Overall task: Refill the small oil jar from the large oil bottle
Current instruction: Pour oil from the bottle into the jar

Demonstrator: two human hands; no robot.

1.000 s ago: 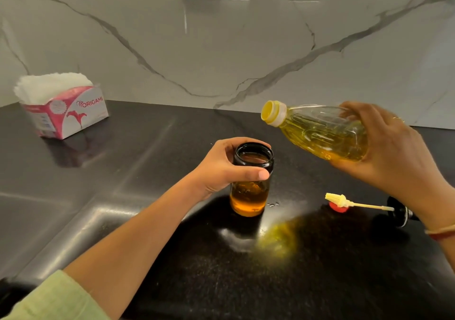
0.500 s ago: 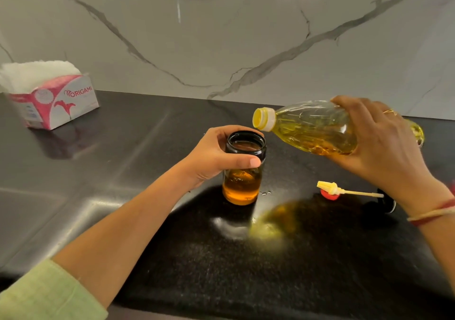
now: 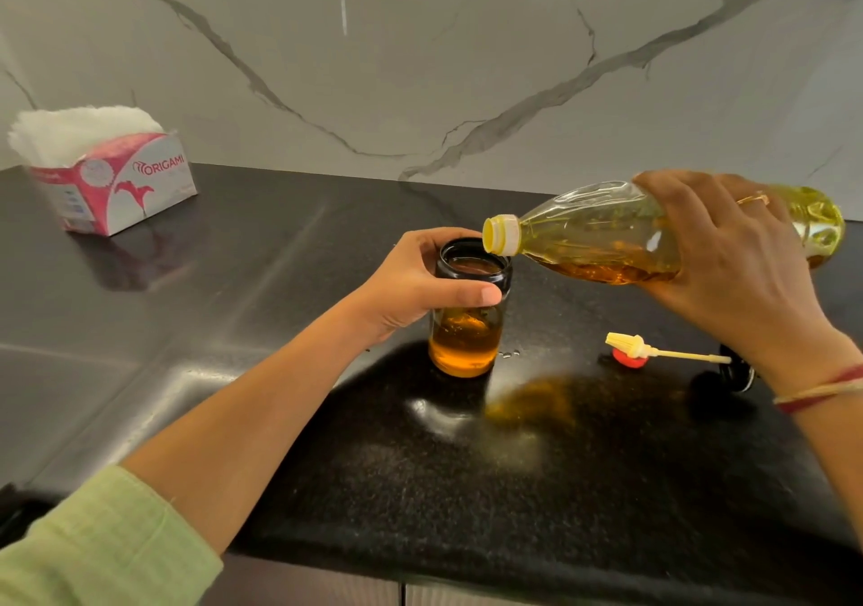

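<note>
Gripping the small oil jar [image 3: 467, 344] below its rim with the left hand [image 3: 411, 278], upright on the black countertop [image 3: 280, 465], well back from its front edge. Holding the large oil bottle [image 3: 593, 232] nearly level in the right hand [image 3: 738, 260], neck over the jar's right rim.

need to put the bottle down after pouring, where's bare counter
Widest bare counter lies between the tissue box and the small oil jar. Another bare stretch runs along the front edge, nearer than the jar. Crowded: right of the jar, where brush, red cap and black lid lie below the right hand holding the large oil bottle.
</note>
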